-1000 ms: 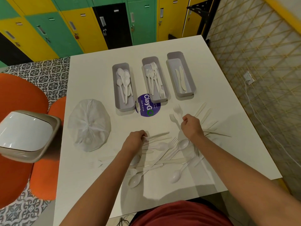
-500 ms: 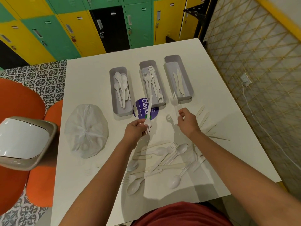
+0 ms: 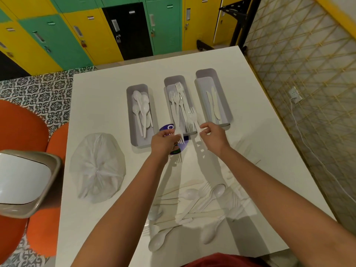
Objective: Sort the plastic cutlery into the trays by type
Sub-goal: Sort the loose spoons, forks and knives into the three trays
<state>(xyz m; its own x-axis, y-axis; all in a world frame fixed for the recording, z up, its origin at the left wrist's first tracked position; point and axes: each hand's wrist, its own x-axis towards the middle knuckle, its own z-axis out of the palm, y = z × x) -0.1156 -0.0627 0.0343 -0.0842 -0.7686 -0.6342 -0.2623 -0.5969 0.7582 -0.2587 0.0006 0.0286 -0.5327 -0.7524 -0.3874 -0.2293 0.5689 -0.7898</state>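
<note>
**Inspector:** Three trays stand beyond the hands, each partly filled. The spoon tray (image 3: 139,116) lies ahead and to the left of the left hand (image 3: 163,140), the fork tray (image 3: 178,105) is directly ahead of both hands, and the knife tray (image 3: 212,97) is ahead and to the right of the right hand (image 3: 212,136).

**Clerk:** And the part outstanding?

**Inspector:** A good share, in my judgement. A loose pile of cutlery (image 3: 196,211) sits behind both hands, toward the body: spoons, forks and pale knife-like handles, overlapping.

**Clerk:** Hands?

**Inspector:** The left hand pinches a fork (image 3: 178,130), its tines pointing back toward the person. The right hand pinches a second fork (image 3: 194,118), tines forward, over the near end of the fork tray. Both look about to be deposited; neither is released.

**Clerk:** Anything you cannot certify?

**Inspector:** The forearms cover part of the pile, so no count is possible. A tied plastic bag (image 3: 97,166), left of the left forearm, has contents I cannot read. The purple sticker (image 3: 169,129) under the left hand is mostly covered. White pieces on the white table (image 3: 100,97) blur together.
</note>
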